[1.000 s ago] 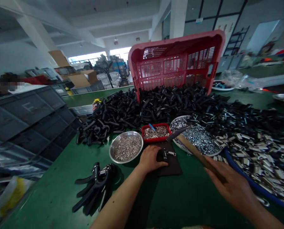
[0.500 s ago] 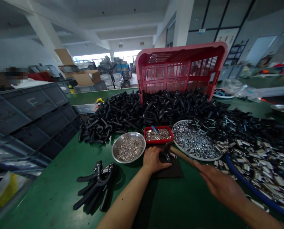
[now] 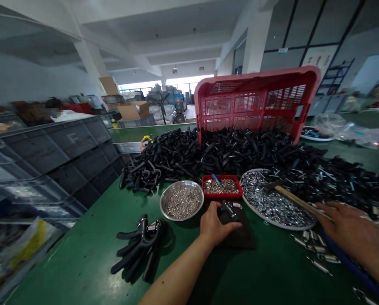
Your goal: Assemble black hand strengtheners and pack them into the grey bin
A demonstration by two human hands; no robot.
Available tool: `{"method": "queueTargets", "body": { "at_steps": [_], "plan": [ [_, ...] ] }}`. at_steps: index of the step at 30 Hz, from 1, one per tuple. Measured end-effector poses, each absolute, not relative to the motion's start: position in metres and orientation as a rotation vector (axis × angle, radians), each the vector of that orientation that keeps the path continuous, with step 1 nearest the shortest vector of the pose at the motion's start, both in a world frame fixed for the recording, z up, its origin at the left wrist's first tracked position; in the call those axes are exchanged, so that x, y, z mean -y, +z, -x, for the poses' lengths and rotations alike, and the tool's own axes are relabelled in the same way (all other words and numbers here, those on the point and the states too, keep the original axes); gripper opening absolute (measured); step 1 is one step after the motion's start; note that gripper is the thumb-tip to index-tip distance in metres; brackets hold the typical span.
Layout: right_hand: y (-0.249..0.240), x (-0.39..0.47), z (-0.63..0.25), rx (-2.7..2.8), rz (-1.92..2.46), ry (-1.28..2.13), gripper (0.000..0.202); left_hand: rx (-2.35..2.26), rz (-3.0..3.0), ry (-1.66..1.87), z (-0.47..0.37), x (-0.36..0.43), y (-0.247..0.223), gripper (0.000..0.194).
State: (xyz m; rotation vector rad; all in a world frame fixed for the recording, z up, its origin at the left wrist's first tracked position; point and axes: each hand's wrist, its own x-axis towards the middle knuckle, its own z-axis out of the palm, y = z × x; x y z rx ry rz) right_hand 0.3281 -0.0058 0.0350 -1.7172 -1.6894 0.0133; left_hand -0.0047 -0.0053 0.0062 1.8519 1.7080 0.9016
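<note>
On a dark flat pad (image 3: pixel 240 239), my left hand (image 3: pixel 215 225) curls its fingers and thumb around a black hand gripper piece (image 3: pixel 227 215). A coil spring (image 3: pixel 237 205) sits at the far side of that piece. My right hand (image 3: pixel 351 231), slightly blurred, is at the handle end of a hammer (image 3: pixel 293 197), and the handle runs between thumb and fingers. The hammer head is over a white plate (image 3: pixel 262 214) of small shiny metal parts. Left of the pad are a metal bowl (image 3: pixel 163 205) of small rings and a red tray (image 3: pixel 223 196) of pins.
Several black hand grippers with springs (image 3: pixel 141 245) lie together at the left. Behind the trays spreads a heap of black handles (image 3: pixel 176 154), under a tipped pink basket (image 3: pixel 256 76). Loose springs (image 3: pixel 318 250) lie at the right. Grey crates (image 3: pixel 81 144) stand left of the green table (image 3: pixel 90 250).
The hammer has moved from beside the pad to the right, over the white plate, with my right hand. My left hand stays at the black piece. The view has shifted left.
</note>
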Motion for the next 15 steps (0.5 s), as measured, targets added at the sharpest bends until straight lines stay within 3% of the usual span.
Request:
{"method": "queueTargets", "body": {
  "at_steps": [2,4,6,8,11,15],
  "plan": [
    [0.039,0.008,-0.285,1.680,1.768,0.263,0.040,-1.715,-1.809,0.956,-0.003,0.012,0.015,0.072],
    [0.038,0.012,-0.229,1.504,1.587,0.951,0.045,-1.711,-1.846,0.962,-0.013,0.018,0.020,0.072],
    [0.035,0.012,-0.178,1.147,1.335,1.361,0.043,-1.681,-1.950,0.924,-0.021,0.022,0.021,0.071],
    [0.029,0.006,-0.146,0.846,1.224,1.458,0.032,-1.602,-2.134,0.832,-0.020,0.018,0.025,0.068],
    [0.015,-0.006,-0.137,0.653,1.198,1.483,0.028,-1.657,-2.310,0.620,0.008,-0.014,0.040,0.048],
    [-0.005,-0.012,-0.151,0.757,1.203,1.525,0.028,-2.273,-1.895,0.506,0.079,-0.095,0.064,0.025]
  ]
}}
